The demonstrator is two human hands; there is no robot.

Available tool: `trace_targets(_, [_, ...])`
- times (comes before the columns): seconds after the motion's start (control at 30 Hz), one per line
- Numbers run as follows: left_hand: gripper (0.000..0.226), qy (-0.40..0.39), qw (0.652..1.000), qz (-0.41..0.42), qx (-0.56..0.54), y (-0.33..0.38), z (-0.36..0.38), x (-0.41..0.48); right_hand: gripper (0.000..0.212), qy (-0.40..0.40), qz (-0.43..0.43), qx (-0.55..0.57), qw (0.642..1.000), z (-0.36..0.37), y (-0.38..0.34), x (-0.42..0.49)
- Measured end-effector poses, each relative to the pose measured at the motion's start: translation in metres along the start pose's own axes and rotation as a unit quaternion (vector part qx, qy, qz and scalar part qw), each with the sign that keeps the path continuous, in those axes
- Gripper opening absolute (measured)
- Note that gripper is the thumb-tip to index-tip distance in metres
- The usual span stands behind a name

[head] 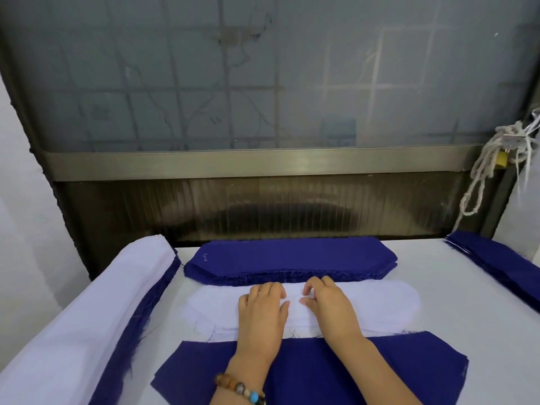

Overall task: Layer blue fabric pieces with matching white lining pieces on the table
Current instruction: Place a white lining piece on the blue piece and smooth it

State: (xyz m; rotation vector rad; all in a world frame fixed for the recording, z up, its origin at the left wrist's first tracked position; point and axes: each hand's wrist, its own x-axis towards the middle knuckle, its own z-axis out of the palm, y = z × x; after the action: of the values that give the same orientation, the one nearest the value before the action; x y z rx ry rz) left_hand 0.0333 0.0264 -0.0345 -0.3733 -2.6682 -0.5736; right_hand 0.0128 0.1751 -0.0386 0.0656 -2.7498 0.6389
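Pale tabletop [453,302] before a grimy window [263,68], left hand [263,311] flat and relaxed on the white lining stack [380,305], right hand [330,305] beside it, fingers bent, cannot tell whether pinching, blue fabric piece [321,372] under both wrists, blue stack [292,258] behind.

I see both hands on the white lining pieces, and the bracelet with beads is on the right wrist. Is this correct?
Not quite. The head view shows the beaded bracelet on the left wrist, not the right. The rest holds: the left hand and the right hand are both on the white lining pieces.
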Motion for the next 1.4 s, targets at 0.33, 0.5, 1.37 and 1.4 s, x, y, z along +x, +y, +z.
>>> trace_targets(0.33, [0.017, -0.006, 1.0, 0.03, 0.001, -0.002, -0.005, 0.005, 0.015, 0.033, -0.074, -0.107, 0.991, -0.002, -0.002, -0.004])
trace_targets(0.5, [0.013, -0.02, 0.999, 0.026, -0.008, -0.004, -0.003, 0.008, 0.008, 0.023, -0.126, -0.104, 0.986, -0.007, 0.001, -0.009])
trace_targets(1.37, [0.003, -0.055, 0.993, 0.097, -0.035, -0.009, -0.018, 0.004, 0.037, -0.042, -0.12, -0.053, 0.991, -0.009, 0.005, -0.006])
trace_targets(1.4, [0.004, -0.062, 0.994, 0.087, -0.035, -0.009, -0.018, 0.004, 0.036, -0.042, -0.121, -0.054, 0.99, -0.009, 0.005, -0.006])
